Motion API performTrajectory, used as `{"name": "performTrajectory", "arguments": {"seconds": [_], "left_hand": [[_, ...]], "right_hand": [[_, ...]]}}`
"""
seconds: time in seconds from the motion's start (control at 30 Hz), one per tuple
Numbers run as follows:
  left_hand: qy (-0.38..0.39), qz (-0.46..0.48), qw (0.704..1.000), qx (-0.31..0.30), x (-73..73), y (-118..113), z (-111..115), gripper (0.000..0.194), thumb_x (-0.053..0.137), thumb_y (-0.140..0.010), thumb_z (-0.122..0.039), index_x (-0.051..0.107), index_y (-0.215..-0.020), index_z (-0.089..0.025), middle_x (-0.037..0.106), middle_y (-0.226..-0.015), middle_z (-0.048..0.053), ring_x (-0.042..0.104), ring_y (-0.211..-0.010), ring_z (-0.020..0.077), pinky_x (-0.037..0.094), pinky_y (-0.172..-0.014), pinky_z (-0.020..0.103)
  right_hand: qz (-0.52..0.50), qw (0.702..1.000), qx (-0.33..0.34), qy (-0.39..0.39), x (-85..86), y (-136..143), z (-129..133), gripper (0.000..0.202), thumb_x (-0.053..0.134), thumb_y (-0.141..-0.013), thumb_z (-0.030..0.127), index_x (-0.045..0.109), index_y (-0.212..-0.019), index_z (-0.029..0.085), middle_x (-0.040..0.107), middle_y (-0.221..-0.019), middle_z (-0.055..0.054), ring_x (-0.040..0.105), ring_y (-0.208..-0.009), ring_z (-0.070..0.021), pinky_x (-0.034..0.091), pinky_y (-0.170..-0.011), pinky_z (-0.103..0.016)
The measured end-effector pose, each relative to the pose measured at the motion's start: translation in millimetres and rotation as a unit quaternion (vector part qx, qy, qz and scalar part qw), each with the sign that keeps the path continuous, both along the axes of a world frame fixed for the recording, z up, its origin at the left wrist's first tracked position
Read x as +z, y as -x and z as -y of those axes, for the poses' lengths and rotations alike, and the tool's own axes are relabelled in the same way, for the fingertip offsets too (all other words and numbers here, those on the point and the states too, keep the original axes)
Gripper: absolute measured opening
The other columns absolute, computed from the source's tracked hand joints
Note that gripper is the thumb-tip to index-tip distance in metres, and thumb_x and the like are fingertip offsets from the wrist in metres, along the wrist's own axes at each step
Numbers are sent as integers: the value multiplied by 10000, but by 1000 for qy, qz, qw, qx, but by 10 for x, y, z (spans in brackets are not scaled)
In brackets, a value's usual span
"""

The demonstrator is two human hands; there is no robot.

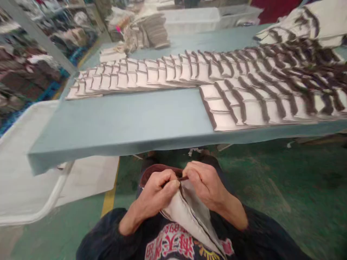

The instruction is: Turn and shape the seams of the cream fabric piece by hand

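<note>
My left hand (158, 189) and my right hand (204, 184) are close together in front of my chest, below the table's front edge. Both pinch the top of a pale fabric piece (187, 213) with dark brown trim, which hangs down over my dark printed shirt. A short brown trim end (183, 178) shows between the fingertips. On the light blue table (130, 122) lie overlapping rows of the same pale pieces with brown edging (244, 104), fanned out from left to right.
A white plastic bin (24, 169) stands at the left beside the table. Stacks of folded fabric (151, 30) and white tubs (200, 18) sit at the far side. The floor (298, 180) is green with a yellow line.
</note>
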State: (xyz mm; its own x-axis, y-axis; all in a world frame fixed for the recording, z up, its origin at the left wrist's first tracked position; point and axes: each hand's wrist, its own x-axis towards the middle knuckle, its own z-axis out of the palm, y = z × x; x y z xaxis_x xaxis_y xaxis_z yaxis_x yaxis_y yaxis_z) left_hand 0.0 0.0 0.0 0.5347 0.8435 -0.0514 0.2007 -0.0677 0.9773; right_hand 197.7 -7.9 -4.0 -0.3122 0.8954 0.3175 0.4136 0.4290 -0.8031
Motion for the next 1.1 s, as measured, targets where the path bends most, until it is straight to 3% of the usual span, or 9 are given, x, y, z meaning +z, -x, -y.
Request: {"name": "performTrajectory", "arguments": {"seconds": [0.13,0.27,0.43,0.53,0.63,0.7,0.87,1.1], "left_hand": [[2,-12,1000,13,2,62,60,604,203,-1031,-625,512,-714,-215,483,-691,-12,393,-663,173,325,-652,350],[30,7,999,22,-3,91,89,680,124,-1027,-642,540,-715,-203,482,-680,-14,395,-652,165,324,-656,345],[9,-5,1000,-1,136,37,54,528,317,-1039,-560,486,-691,-201,461,-668,-27,402,-635,135,333,-618,306],[6,-28,999,-18,231,-8,52,393,515,-976,-389,415,-639,-213,381,-601,-63,334,-556,99,271,-521,272],[-78,-55,995,-22,322,-18,89,339,562,-893,-184,365,-619,-209,324,-564,-89,289,-516,69,224,-498,247],[-138,-57,989,-25,389,-1,112,338,564,-884,-137,357,-624,-200,324,-565,-95,288,-511,56,222,-505,229],[-164,-54,985,-9,468,87,52,328,549,-930,-165,411,-634,-196,395,-561,-91,360,-508,52,277,-512,206],[-65,-23,997,23,286,223,-90,434,567,-972,-376,446,-596,-195,418,-533,-61,370,-513,83,308,-506,230]], "right_hand": [[8,1000,11,0,34,-9,-11,488,275,-1130,369,517,-736,215,564,-678,-8,514,-648,-157,356,-655,-305],[3,1000,14,-8,61,-16,7,480,290,-1128,364,533,-744,212,566,-677,-9,511,-647,-157,359,-651,-304],[14,999,12,-28,89,-17,32,464,316,-1124,354,553,-752,209,587,-679,-13,515,-645,-158,362,-642,-303],[15,999,20,-32,126,-41,30,469,316,-1125,348,575,-762,202,616,-692,-17,529,-656,-153,376,-655,-294],[42,997,49,-32,197,-110,-5,495,311,-1127,371,590,-758,193,620,-693,-17,533,-658,-149,371,-654,-292],[75,994,70,-30,255,-182,-54,523,307,-1126,417,590,-748,193,610,-686,-17,522,-654,-153,352,-643,-299],[41,994,100,22,295,-387,-228,601,228,-1123,530,586,-779,191,609,-719,-12,542,-667,-147,373,-668,-291],[47,995,84,16,105,-506,-315,583,203,-1123,510,575,-795,203,590,-731,-20,535,-685,-166,380,-686,-309]]}}
